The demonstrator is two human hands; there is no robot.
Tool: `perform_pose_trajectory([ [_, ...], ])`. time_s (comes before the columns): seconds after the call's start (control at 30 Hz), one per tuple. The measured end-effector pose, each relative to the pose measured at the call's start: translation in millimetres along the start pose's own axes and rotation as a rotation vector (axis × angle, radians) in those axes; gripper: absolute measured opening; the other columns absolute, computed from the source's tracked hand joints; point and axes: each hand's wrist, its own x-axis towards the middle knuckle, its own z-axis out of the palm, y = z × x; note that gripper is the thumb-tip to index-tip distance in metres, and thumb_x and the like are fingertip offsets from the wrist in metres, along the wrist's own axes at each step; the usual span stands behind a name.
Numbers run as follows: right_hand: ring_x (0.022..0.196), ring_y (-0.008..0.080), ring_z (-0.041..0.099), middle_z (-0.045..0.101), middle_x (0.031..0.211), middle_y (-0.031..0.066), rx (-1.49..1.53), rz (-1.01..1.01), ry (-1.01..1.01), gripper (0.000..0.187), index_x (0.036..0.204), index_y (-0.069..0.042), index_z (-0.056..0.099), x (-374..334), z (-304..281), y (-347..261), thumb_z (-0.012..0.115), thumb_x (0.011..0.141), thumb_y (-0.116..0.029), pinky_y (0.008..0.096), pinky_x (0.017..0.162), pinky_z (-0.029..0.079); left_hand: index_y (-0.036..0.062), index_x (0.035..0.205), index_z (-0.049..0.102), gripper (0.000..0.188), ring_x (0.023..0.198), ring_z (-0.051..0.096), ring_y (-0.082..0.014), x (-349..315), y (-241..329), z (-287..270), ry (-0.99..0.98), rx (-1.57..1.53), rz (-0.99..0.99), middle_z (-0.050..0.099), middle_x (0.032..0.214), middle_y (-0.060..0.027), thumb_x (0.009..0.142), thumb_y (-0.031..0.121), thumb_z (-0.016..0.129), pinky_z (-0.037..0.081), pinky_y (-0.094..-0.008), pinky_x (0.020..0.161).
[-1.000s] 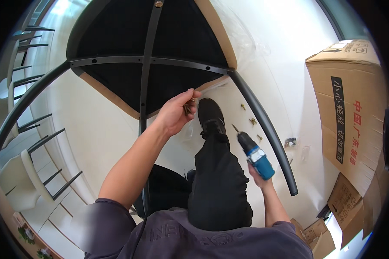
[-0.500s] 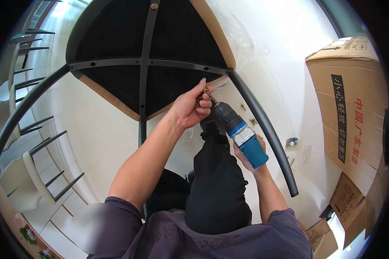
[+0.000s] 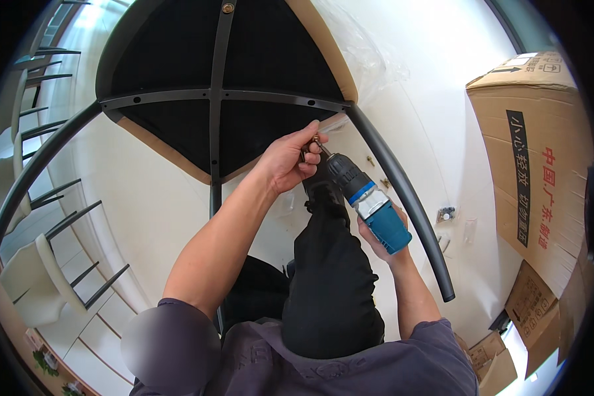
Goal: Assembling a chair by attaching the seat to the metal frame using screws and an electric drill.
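My left hand (image 3: 289, 162) is closed, its thumb and fingers pinching a small brass-coloured bolt (image 3: 316, 139). The bit of a teal and black cordless drill (image 3: 369, 201) meets the bolt at my fingertips. Around the drill's grip is my right hand (image 3: 372, 243), mostly hidden under the tool's body. Both hands are just in front of an upturned chair, whose black seat underside (image 3: 165, 63) carries a dark metal cross-frame (image 3: 270, 98) with holes. One brass-coloured bolt head (image 3: 228, 8) sits in the far arm of that frame.
A curved dark chair leg (image 3: 402, 191) stands to the right of the drill. Beyond it, loose brass-coloured hardware (image 3: 385, 183) and a small packet (image 3: 446, 214) lie on the pale floor. Cardboard boxes (image 3: 534, 152) stand at right, clear plastic wrap (image 3: 366, 56) beyond the seat, pale chairs (image 3: 39, 277) at left.
In the view, the upturned chair has shifted slightly left. My hands keep the bolt and drill bit together, almost unmoved.
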Motion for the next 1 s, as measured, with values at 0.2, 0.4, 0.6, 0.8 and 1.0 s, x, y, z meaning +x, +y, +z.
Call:
perform_pose_trajectory([
  [0.2, 0.097, 0.0283, 0.066, 0.066, 0.113, 0.0137, -0.224, -0.004, -0.016, 0.054, 0.127, -0.002, 0.060, 14.1, -5.5, -24.6, 0.079, 0.076, -0.005, 0.0344, 0.089, 0.051, 0.0020, 0.096, 0.064, 0.031, 0.052, 0.044, -0.0022, 2.0, 5.5, 0.8, 0.077, 0.207, 0.029, 0.050, 0.065, 0.0037, 0.104, 0.032, 0.060, 0.032, -0.0140, 0.045],
  [0.4, 0.087, 0.0299, 0.067, 0.071, 0.103, 0.0133, -0.201, -0.033, 0.092, 0.053, 0.122, -0.001, 0.062, 28.0, 3.3, -34.4, 0.081, 0.074, -0.013, 0.0355, 0.082, 0.052, 0.0029, 0.100, 0.068, 0.032, 0.058, 0.044, -0.0031, 14.3, 6.1, 7.9, 0.114, 0.260, 0.055, 0.050, 0.070, 0.0035, 0.104, 0.033, 0.058, 0.032, -0.0165, 0.050],
  [0.6, 0.088, 0.0304, 0.067, 0.071, 0.105, 0.0144, -0.114, 0.042, 0.165, 0.051, 0.122, -0.001, 0.062, 38.1, 17.9, -30.5, 0.079, 0.075, -0.010, 0.0361, 0.082, 0.052, 0.0055, 0.104, 0.072, 0.032, 0.066, 0.044, -0.0048, 32.1, 3.4, 10.1, 0.131, 0.033, 0.056, 0.050, 0.077, 0.0030, 0.105, 0.032, 0.053, 0.033, -0.0191, 0.056],
  [0.8, 0.090, 0.0311, 0.067, 0.070, 0.106, 0.0151, -0.224, 0.040, 0.187, 0.052, 0.123, 0.000, 0.061, 55.7, 28.7, -34.3, 0.078, 0.074, -0.009, 0.0362, 0.083, 0.052, 0.0067, 0.106, 0.073, 0.032, 0.071, 0.045, -0.0062, 39.7, 12.3, 5.0, 0.137, -0.016, 0.079, 0.050, 0.082, 0.0025, 0.105, 0.028, 0.049, 0.034, -0.0208, 0.060],
  [1.0, 0.090, 0.0317, 0.065, 0.068, 0.106, 0.0139, -0.436, 0.025, 0.137, 0.056, 0.125, -0.002, 0.058, 62.1, 31.2, -42.0, 0.077, 0.073, -0.004, 0.0382, 0.080, 0.051, 0.0060, 0.110, 0.071, 0.031, 0.070, 0.047, -0.0080, 39.2, 18.5, 6.0, 0.170, 0.057, 0.087, 0.051, 0.080, 0.0017, 0.104, 0.028, 0.051, 0.035, -0.0221, 0.062],
])
